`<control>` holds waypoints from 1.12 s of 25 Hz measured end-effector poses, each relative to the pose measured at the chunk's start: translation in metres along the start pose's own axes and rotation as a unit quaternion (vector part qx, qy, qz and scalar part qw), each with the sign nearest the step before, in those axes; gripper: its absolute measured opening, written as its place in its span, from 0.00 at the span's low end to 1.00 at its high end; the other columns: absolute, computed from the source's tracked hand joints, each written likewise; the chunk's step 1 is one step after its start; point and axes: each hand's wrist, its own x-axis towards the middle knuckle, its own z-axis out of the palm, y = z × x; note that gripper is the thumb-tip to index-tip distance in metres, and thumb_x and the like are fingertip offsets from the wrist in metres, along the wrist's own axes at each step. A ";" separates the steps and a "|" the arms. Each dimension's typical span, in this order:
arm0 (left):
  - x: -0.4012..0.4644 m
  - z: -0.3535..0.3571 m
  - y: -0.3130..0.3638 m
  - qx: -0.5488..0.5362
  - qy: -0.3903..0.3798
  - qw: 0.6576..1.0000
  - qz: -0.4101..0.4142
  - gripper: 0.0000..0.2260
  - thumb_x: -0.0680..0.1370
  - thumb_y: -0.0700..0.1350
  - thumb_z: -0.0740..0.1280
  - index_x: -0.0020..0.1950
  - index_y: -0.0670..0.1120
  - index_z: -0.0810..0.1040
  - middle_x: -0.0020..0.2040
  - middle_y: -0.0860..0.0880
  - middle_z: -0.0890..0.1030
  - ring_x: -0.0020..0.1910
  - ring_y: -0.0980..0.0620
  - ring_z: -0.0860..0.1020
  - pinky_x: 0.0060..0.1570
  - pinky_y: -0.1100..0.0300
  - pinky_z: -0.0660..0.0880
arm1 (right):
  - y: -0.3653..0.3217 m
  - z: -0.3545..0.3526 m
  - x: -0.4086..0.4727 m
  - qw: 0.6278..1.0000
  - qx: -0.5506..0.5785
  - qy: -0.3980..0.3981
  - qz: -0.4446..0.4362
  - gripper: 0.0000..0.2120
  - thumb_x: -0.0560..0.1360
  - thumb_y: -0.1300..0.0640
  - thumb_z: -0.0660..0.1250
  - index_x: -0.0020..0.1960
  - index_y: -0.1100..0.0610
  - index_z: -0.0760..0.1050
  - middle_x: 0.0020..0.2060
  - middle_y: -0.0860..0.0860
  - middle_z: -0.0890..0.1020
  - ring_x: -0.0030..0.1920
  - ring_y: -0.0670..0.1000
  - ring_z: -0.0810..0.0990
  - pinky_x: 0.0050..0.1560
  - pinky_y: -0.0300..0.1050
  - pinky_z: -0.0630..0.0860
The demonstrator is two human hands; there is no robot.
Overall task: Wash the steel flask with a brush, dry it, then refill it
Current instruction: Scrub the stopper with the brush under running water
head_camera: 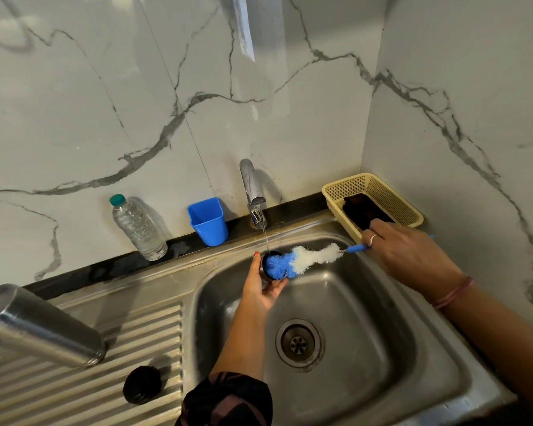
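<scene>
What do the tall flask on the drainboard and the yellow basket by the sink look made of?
Tall cylindrical flask: looks like brushed stainless steel, going by its silvery body with soft streaked reflections. Yellow rectangular basket: probably moulded plastic, judging by its matte, uniform colour and fine perforated mesh walls.

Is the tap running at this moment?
On: a thin stream falls from the tap onto the small black cap held by the left hand.

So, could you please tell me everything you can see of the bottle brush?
The bottle brush has a fluffy head, blue at the tip and white behind, on a blue handle. It lies nearly level over the sink, handle toward the right. The right hand grips the handle; the blue tip is pushed into a small black cap held by the left hand, under the tap's thin stream.
</scene>
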 end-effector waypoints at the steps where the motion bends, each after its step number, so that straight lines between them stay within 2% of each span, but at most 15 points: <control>1: -0.001 0.001 0.001 -0.002 -0.001 1.000 -0.003 0.17 0.74 0.51 0.73 0.54 0.41 0.74 0.58 0.36 0.78 0.60 0.38 0.78 0.60 0.42 0.76 | 0.003 -0.003 0.000 1.000 -0.023 -0.005 0.002 0.15 0.60 0.62 0.81 0.43 0.61 0.79 0.35 0.54 0.77 0.29 0.51 0.75 0.27 0.44 0.71; 4: -0.003 0.006 0.003 -0.014 0.002 1.000 -0.008 0.20 0.74 0.50 0.73 0.58 0.40 0.73 0.56 0.36 0.76 0.62 0.36 0.76 0.60 0.42 0.75 | 0.009 -0.012 0.002 0.998 -0.059 -0.013 -0.017 0.10 0.64 0.59 0.79 0.41 0.60 0.80 0.32 0.53 0.76 0.27 0.53 0.74 0.28 0.43 0.65; 6: -0.003 0.008 0.004 -0.023 0.003 1.000 -0.009 0.21 0.75 0.50 0.73 0.60 0.40 0.71 0.58 0.36 0.74 0.63 0.36 0.75 0.62 0.41 0.74 | 0.010 -0.013 0.005 0.997 -0.065 -0.017 -0.032 0.08 0.67 0.57 0.76 0.41 0.60 0.81 0.32 0.52 0.75 0.26 0.52 0.72 0.26 0.41 0.62; 9: -0.002 0.008 0.006 -0.030 0.002 1.000 -0.006 0.22 0.75 0.50 0.73 0.62 0.41 0.71 0.62 0.36 0.74 0.64 0.36 0.75 0.61 0.41 0.74 | 0.005 -0.014 0.005 0.997 -0.073 0.008 -0.038 0.06 0.71 0.58 0.68 0.43 0.60 0.81 0.34 0.53 0.77 0.29 0.53 0.74 0.28 0.44 0.66; 13: -0.003 0.008 0.008 -0.032 0.009 0.999 0.003 0.26 0.74 0.51 0.73 0.67 0.40 0.72 0.62 0.37 0.77 0.61 0.37 0.77 0.51 0.43 0.78 | -0.004 -0.015 0.006 0.995 -0.075 0.062 -0.034 0.08 0.68 0.63 0.72 0.47 0.59 0.81 0.39 0.54 0.80 0.35 0.55 0.78 0.35 0.47 0.71; 15: -0.004 0.009 0.007 -0.025 0.010 1.000 0.003 0.23 0.75 0.51 0.73 0.63 0.39 0.73 0.62 0.38 0.77 0.61 0.37 0.77 0.51 0.43 0.78 | -0.004 -0.015 0.007 0.995 -0.075 0.062 -0.034 0.08 0.67 0.64 0.73 0.46 0.59 0.81 0.39 0.54 0.80 0.36 0.56 0.78 0.36 0.48 0.71; 18: -0.005 0.006 0.007 -0.016 0.004 1.000 -0.002 0.17 0.75 0.50 0.73 0.55 0.40 0.74 0.63 0.38 0.75 0.64 0.36 0.75 0.60 0.42 0.76 | 0.000 -0.012 0.009 0.996 -0.061 0.038 -0.045 0.07 0.66 0.61 0.75 0.43 0.60 0.81 0.34 0.53 0.78 0.30 0.54 0.76 0.31 0.45 0.68; 21: -0.006 0.005 0.010 -0.015 0.004 1.000 -0.005 0.16 0.75 0.49 0.72 0.52 0.40 0.73 0.63 0.38 0.75 0.65 0.36 0.74 0.63 0.41 0.74 | 0.001 -0.010 0.009 0.997 -0.054 0.016 -0.047 0.08 0.66 0.58 0.77 0.40 0.60 0.81 0.30 0.52 0.76 0.27 0.52 0.74 0.28 0.42 0.65; 24: -0.008 0.008 0.011 -0.013 0.003 1.000 -0.001 0.16 0.76 0.50 0.72 0.53 0.39 0.74 0.63 0.38 0.76 0.64 0.37 0.75 0.62 0.42 0.74 | -0.004 -0.011 0.008 0.995 -0.077 0.043 -0.046 0.05 0.67 0.60 0.75 0.42 0.59 0.81 0.34 0.53 0.78 0.31 0.53 0.75 0.31 0.44 0.66; 28: -0.009 0.011 0.009 -0.005 -0.003 1.000 0.005 0.17 0.76 0.50 0.72 0.55 0.39 0.75 0.63 0.38 0.77 0.63 0.38 0.76 0.62 0.42 0.74 | -0.008 -0.018 0.012 0.992 -0.095 0.077 -0.039 0.10 0.65 0.65 0.74 0.46 0.60 0.81 0.41 0.55 0.81 0.39 0.57 0.79 0.39 0.50 0.72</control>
